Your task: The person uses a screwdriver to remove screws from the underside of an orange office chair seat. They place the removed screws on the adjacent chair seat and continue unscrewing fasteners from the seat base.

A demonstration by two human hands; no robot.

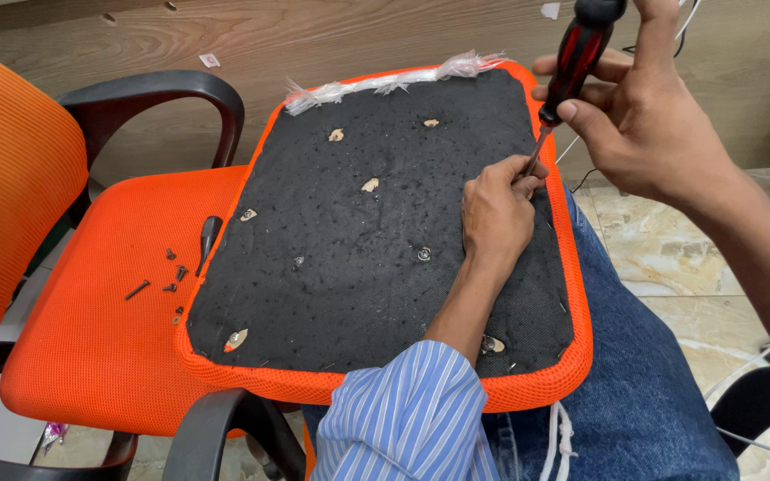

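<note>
So the right hand [648, 125] has its fingers wrapped tight around a red-and-black screwdriver [572, 67], tip angled down onto the black underside of an orange seat cushion [376, 240] resting across the person's lap. The left hand [496, 214] sits on the fabric, fingertips pinched together right at the tip. Loose screws [167, 276] lie on the orange chair [109, 330] beside it.
</note>
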